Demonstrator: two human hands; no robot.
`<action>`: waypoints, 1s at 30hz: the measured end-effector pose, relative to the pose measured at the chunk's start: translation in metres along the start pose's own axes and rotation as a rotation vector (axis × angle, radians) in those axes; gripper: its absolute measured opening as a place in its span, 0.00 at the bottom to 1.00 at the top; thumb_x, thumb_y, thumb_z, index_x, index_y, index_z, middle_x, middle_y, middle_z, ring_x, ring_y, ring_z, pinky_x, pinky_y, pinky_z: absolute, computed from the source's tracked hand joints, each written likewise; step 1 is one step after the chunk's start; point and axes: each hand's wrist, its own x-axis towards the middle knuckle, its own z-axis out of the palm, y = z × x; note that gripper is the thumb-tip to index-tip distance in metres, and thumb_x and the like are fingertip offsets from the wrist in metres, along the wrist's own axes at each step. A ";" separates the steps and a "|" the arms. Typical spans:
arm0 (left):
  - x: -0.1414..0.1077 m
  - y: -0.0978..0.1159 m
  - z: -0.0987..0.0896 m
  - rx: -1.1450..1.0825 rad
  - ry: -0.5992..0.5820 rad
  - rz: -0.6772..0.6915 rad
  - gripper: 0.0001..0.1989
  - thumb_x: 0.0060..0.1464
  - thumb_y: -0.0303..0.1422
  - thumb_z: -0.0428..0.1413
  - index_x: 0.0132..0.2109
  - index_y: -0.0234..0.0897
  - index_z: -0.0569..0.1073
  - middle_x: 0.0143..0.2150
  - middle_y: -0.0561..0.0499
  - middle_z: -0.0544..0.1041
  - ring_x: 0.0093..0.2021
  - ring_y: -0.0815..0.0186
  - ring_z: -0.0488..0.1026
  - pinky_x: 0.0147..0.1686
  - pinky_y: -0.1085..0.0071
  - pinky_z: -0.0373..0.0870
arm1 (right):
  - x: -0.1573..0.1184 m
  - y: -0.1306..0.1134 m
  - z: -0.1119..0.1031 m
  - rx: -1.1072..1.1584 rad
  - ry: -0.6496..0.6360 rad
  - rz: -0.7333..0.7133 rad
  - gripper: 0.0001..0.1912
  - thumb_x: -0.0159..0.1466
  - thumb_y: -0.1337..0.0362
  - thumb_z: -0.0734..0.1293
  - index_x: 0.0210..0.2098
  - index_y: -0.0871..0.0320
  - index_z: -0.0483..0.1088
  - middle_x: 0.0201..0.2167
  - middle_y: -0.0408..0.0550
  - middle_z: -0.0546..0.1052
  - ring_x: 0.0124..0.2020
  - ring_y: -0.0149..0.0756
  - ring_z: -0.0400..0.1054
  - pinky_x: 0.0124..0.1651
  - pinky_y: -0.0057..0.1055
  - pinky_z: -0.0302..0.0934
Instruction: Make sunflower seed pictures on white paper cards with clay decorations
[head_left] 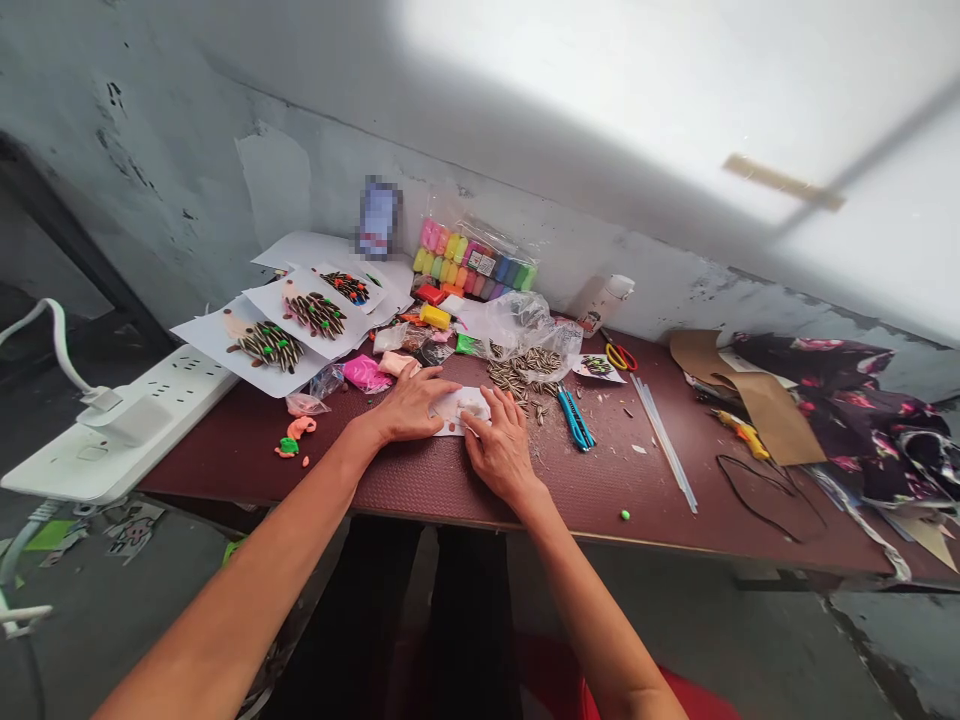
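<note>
A small white card lies near the table's front edge with pale modelling clay spread on it. My left hand rests at the card's left side, its fingers stretched out and the tips on the card. From the right, my right hand touches the clay with its thumb and fingers, bent but apart. The fingers partly cover the clay, so its full outline is hidden. Just beyond my right hand is a heap of striped sunflower seeds, with a blue utility knife beside it.
Seed-covered hedgehog pictures lie at the left near a white power strip. Packs of coloured clay stand against the wall. Right of the knife are scissors, clear glue sticks and a yellow glue gun.
</note>
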 end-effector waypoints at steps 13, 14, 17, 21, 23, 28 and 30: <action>-0.003 0.003 -0.001 0.020 -0.035 0.019 0.34 0.47 0.33 0.55 0.64 0.48 0.69 0.65 0.49 0.73 0.71 0.46 0.56 0.70 0.39 0.38 | 0.001 -0.003 0.005 0.067 -0.037 -0.012 0.14 0.71 0.62 0.62 0.47 0.49 0.79 0.65 0.52 0.68 0.70 0.49 0.53 0.70 0.57 0.45; -0.003 0.003 -0.001 0.017 -0.037 0.017 0.34 0.47 0.33 0.55 0.64 0.47 0.69 0.65 0.49 0.73 0.71 0.46 0.56 0.70 0.39 0.38 | 0.000 -0.003 0.005 0.073 -0.031 -0.013 0.14 0.71 0.62 0.62 0.47 0.49 0.79 0.65 0.51 0.68 0.69 0.49 0.54 0.71 0.57 0.45; -0.003 0.004 -0.001 0.015 -0.031 0.015 0.34 0.48 0.33 0.55 0.64 0.47 0.69 0.65 0.49 0.73 0.71 0.47 0.56 0.70 0.40 0.39 | -0.001 -0.001 0.006 0.089 0.001 -0.005 0.14 0.70 0.62 0.63 0.48 0.48 0.79 0.65 0.51 0.67 0.69 0.49 0.54 0.71 0.56 0.46; -0.005 0.005 0.001 0.031 -0.010 0.018 0.34 0.47 0.32 0.55 0.64 0.46 0.69 0.64 0.49 0.73 0.70 0.48 0.57 0.70 0.40 0.38 | 0.001 0.000 0.008 0.080 0.025 0.028 0.14 0.70 0.62 0.63 0.50 0.49 0.78 0.66 0.51 0.67 0.70 0.49 0.54 0.71 0.56 0.46; -0.006 0.005 0.001 0.037 -0.003 0.016 0.33 0.48 0.32 0.54 0.64 0.45 0.69 0.64 0.49 0.74 0.70 0.49 0.58 0.70 0.40 0.38 | 0.004 0.000 0.009 0.076 0.009 0.038 0.14 0.69 0.62 0.64 0.50 0.49 0.78 0.66 0.52 0.67 0.70 0.50 0.53 0.70 0.57 0.47; -0.006 0.006 0.003 0.038 0.002 0.008 0.33 0.48 0.32 0.54 0.64 0.46 0.69 0.64 0.50 0.74 0.70 0.50 0.58 0.71 0.41 0.38 | 0.006 -0.003 0.011 0.090 -0.018 0.049 0.13 0.69 0.63 0.63 0.47 0.51 0.79 0.66 0.54 0.67 0.70 0.52 0.53 0.69 0.57 0.47; -0.006 0.006 0.003 0.041 0.003 0.004 0.33 0.48 0.31 0.54 0.64 0.46 0.69 0.64 0.49 0.74 0.70 0.49 0.58 0.71 0.41 0.38 | 0.005 -0.003 0.012 0.096 -0.020 0.048 0.13 0.69 0.64 0.63 0.47 0.51 0.79 0.65 0.53 0.67 0.70 0.51 0.53 0.69 0.56 0.48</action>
